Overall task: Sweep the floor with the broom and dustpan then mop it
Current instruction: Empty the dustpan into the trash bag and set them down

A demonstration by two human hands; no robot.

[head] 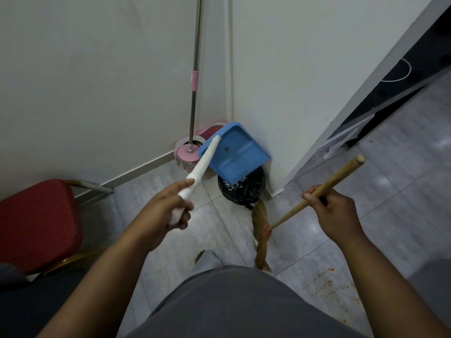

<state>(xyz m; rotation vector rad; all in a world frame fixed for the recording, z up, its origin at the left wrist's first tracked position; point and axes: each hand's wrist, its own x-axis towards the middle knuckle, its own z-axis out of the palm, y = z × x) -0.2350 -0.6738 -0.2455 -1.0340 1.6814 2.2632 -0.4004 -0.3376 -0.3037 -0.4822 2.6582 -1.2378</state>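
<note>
My left hand (168,211) grips the white handle of a blue dustpan (235,153), which is tilted over a black bin bag (244,191) in the room's corner. White scraps show at the pan's lower lip above the bag. My right hand (332,211) grips the wooden stick of a straw broom (261,230), whose bristles hang down to the floor by my feet. A pink mop (188,154) with a metal pole stands in its pink bucket (210,131) against the wall behind the dustpan.
A red padded chair (36,225) stands at my left. Orange crumbs (329,284) lie scattered on the grey tiles at lower right. A doorway with a dark opening (402,76) is at the right. White walls meet at the corner ahead.
</note>
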